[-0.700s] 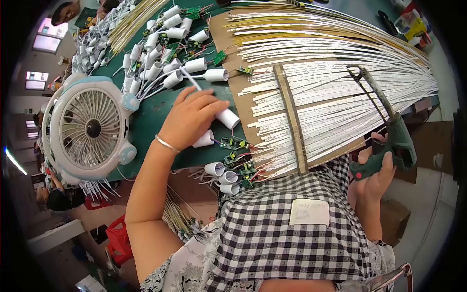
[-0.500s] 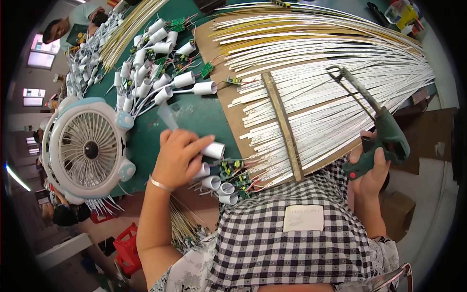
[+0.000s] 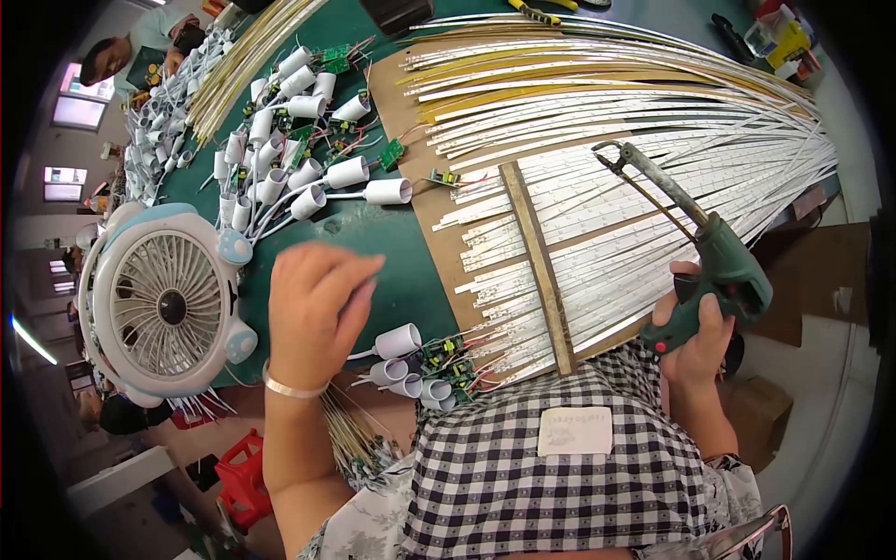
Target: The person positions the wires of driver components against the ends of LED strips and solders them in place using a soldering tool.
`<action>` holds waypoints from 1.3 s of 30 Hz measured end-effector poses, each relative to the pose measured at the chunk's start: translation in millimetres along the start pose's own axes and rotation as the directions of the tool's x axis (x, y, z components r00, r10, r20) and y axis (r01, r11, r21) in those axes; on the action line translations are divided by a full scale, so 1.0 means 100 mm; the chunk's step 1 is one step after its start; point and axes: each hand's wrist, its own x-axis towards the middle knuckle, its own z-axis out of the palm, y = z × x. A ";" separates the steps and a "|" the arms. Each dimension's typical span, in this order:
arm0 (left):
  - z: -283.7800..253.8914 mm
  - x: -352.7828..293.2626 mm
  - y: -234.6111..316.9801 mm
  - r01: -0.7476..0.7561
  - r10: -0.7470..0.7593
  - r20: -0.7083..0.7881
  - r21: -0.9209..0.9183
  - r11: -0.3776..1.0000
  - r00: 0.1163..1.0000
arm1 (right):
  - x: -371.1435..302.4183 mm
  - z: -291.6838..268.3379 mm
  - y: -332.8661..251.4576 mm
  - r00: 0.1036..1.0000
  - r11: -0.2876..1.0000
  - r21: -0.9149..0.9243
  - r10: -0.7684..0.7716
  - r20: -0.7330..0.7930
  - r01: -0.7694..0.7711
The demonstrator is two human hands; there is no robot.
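My right hand (image 3: pixel 695 345) is wrapped round the grip of a green soldering gun (image 3: pixel 733 271), whose long metal barrel and thin feed tube point up and left over the strips. Over the green table, my left hand (image 3: pixel 322 303) is slightly blurred. Its fingers are bent, thumb and forefinger apart, with nothing seen in them. Nearest to it lies a white cylindrical sleeve (image 3: pixel 399 341) on a white cable, with several more beside it and small green circuit boards (image 3: pixel 446 355). Red wires run from these boards to white LED strips (image 3: pixel 523 317), pressed under a wooden bar (image 3: pixel 539 266).
A white and blue fan (image 3: pixel 173 303) stands at the left. Several white sleeves with circuit boards (image 3: pixel 387 191) are heaped at the far left of the table. Yellow-handled pliers (image 3: pixel 537 11) lie at the far edge. A person (image 3: pixel 140 56) sits at the upper left.
My left hand has let go of the white sleeve and pulled back to the left. The sleeve lies lower, by the others. The soldering gun has shifted slightly left and down.
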 end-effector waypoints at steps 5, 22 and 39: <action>0.53 0.67 -0.09 -0.077 0.072 -0.113 -0.046 0.996 0.991 | -0.05 -0.03 -0.02 0.999 0.999 0.012 -0.043 0.028 0.043; 0.55 0.02 0.39 0.307 -0.195 0.340 -0.316 0.898 0.920 | -0.24 -0.12 -0.07 0.960 0.984 -0.014 0.174 0.219 -0.176; 0.72 -0.04 0.52 0.188 -0.166 0.160 -0.130 0.974 0.973 | -0.40 -0.24 -0.01 0.872 0.920 -0.361 0.298 0.389 -0.153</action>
